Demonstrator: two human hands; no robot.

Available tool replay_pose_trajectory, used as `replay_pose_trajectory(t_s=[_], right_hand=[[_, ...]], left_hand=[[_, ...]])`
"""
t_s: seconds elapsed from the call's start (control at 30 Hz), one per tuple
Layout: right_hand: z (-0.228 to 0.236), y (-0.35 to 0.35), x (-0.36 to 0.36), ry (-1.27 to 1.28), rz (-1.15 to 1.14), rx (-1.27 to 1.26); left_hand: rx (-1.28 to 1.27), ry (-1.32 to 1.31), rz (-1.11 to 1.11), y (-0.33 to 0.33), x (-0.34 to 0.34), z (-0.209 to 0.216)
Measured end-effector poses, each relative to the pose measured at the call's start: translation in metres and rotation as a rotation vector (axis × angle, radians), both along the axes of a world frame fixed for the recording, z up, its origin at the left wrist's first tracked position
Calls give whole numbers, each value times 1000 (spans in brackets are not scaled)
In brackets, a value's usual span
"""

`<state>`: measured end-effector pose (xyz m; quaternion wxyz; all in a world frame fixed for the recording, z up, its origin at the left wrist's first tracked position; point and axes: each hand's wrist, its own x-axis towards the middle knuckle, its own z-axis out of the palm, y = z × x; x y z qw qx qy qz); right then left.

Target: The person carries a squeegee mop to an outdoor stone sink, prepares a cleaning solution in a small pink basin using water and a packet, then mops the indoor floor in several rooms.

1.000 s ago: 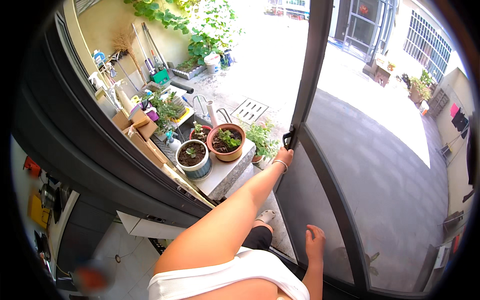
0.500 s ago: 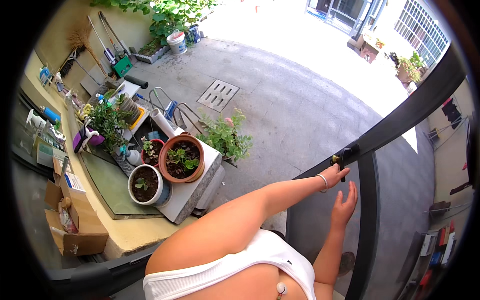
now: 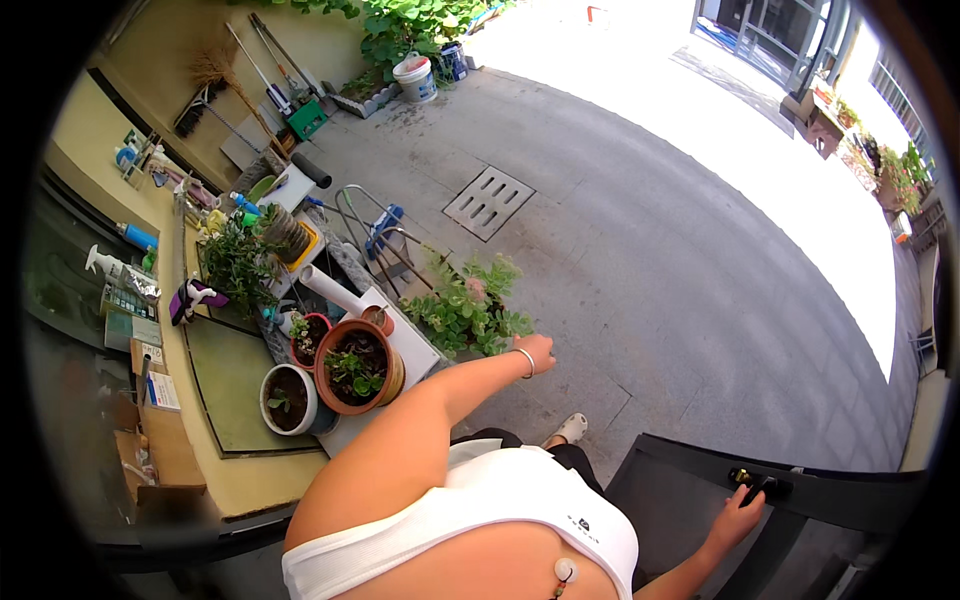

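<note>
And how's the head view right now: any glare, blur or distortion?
Head view: glare bleaches the sunlit strip of grey paving to white at upper right; fisheye curvature bows the pale yellow ledge at left; black vignetting swallows the corners; the bare left hand and bare right hand look fairly sharp.

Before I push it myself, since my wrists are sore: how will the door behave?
The door is probably stiff, given its thick dark frame. Being broad, it may feel heavy. Pushed at the handle, where the right hand is, it should swing rather than tip, as it stands open.
</note>
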<state>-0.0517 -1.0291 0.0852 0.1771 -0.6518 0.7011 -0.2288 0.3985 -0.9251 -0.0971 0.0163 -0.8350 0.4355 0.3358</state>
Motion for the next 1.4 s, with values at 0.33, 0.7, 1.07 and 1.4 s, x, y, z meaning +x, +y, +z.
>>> replay_pose_trajectory(t_s=[0.33,0.7,1.07,1.4], right_hand=[[21,-56,-89,462,-411,-7],[-72,-280,242,153,-283,90],[-159,-490,578,-290,-117,490],[-225,-699,775,-534,-134,773]], left_hand=[[218,57,656,9,188,-43],[109,195,592,-170,362,-122],[-140,233,648,-255,541,-112],[-100,163,1543,-55,654,-176]])
